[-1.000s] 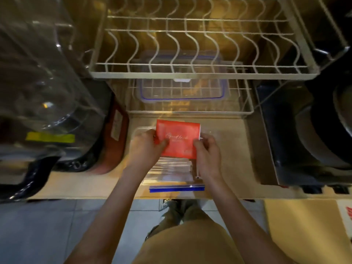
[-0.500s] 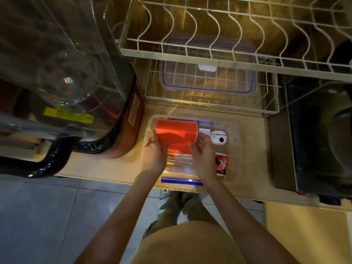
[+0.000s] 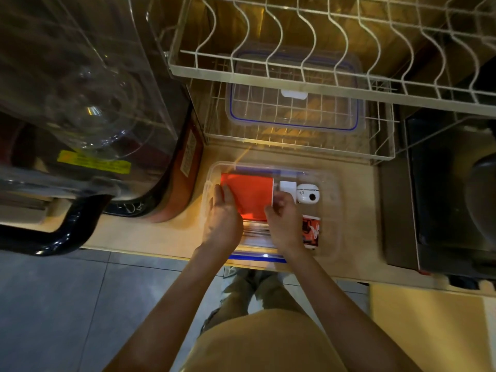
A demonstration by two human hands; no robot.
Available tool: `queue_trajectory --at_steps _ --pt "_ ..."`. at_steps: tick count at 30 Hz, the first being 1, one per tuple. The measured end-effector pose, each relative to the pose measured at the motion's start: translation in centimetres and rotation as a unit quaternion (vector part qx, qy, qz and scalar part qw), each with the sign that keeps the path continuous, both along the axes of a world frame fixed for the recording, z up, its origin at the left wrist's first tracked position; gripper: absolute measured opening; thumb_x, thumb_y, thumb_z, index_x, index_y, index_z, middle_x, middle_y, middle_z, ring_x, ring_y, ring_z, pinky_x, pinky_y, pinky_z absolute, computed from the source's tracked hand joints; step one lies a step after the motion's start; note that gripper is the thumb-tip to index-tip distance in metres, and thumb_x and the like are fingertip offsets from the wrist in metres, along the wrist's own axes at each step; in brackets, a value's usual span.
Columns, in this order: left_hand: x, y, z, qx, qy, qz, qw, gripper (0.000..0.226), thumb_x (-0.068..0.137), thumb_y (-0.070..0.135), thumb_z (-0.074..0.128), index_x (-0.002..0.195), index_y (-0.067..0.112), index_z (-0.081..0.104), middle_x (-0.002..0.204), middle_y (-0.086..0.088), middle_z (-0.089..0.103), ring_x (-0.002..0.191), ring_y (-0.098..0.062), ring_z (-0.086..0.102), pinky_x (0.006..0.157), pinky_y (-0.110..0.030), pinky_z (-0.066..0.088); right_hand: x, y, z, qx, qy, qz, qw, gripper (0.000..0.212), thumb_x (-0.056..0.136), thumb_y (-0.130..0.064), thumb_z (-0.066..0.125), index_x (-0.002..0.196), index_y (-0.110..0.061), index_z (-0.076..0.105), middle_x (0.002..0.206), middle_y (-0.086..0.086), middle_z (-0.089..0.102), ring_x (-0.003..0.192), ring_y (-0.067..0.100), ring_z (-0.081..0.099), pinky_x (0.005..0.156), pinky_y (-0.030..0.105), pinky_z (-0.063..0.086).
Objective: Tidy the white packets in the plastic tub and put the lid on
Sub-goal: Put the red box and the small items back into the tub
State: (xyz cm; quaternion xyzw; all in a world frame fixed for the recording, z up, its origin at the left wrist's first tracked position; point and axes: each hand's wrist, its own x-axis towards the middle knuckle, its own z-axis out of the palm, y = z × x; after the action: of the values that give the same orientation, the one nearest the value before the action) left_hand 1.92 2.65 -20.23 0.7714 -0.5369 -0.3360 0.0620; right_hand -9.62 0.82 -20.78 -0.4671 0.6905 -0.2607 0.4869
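A clear plastic tub stands on the wooden counter in front of me. Inside it lies a flat red packet, with pale packets stacked under it. My left hand presses on the red packet's left edge. My right hand rests at its right edge, fingers bent on it. A white block, a small white round device and a red-and-black sachet lie in the tub's right part. The clear lid with a blue seal sits in the wire rack behind the tub.
A white wire dish rack overhangs the lid and the back of the counter. A large clear jug on a red-and-black base stands to the left. A dark appliance is on the right. The counter edge runs below my wrists.
The red packet went from held up between both hands down into the tub's left part, lying flat. Both hands followed it down. The view has shifted and shows the tub's right part.
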Motion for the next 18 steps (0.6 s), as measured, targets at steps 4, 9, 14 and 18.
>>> queue_trajectory --at_steps 4,9,14,18 --pt "0.2 0.1 -0.5 0.032 -0.033 -0.039 0.998 0.072 0.091 0.002 0.041 0.146 0.009 -0.006 0.156 -0.02 0.001 0.141 -0.037 0.017 0.115 -0.044 0.03 -0.2 0.0 0.0 0.006 -0.031 -0.006 0.999 0.027 0.089 -0.004 0.055 0.116 -0.006 0.053 0.099 -0.002 0.059 0.09 0.01 0.056 0.083 0.023 0.048" --pt "0.4 0.5 0.4 -0.01 -0.026 -0.035 0.999 0.061 0.093 0.005 0.038 0.146 0.011 0.009 0.156 -0.018 0.007 0.142 -0.034 0.019 0.114 -0.042 0.031 -0.9 -0.2 0.1 0.019 -0.044 0.034 0.998 0.026 0.09 0.003 0.05 0.115 -0.004 0.055 0.104 0.001 0.06 0.098 0.014 0.057 0.086 0.022 0.048" --pt "1.6 2.3 1.0 -0.194 -0.093 -0.058 0.975 0.037 0.085 0.015 0.039 0.115 0.008 0.058 0.126 -0.021 0.058 0.122 -0.039 0.051 0.092 -0.051 0.049 -3.3 0.1 0.3 -0.036 0.154 0.163 0.974 0.024 0.09 -0.002 0.049 0.105 -0.009 0.065 0.107 0.011 0.067 0.098 0.023 0.062 0.083 0.025 0.046" --pt "2.9 2.9 -0.6 -0.202 -0.084 -0.058 0.974 0.037 0.087 0.016 0.038 0.114 0.003 0.058 0.128 -0.023 0.056 0.125 -0.041 0.046 0.099 -0.052 0.045 -4.1 0.1 0.6 0.014 0.254 0.357 0.899 0.029 0.088 -0.01 0.054 0.116 -0.014 0.058 0.124 0.005 0.058 0.105 0.022 0.059 0.089 0.036 0.051"
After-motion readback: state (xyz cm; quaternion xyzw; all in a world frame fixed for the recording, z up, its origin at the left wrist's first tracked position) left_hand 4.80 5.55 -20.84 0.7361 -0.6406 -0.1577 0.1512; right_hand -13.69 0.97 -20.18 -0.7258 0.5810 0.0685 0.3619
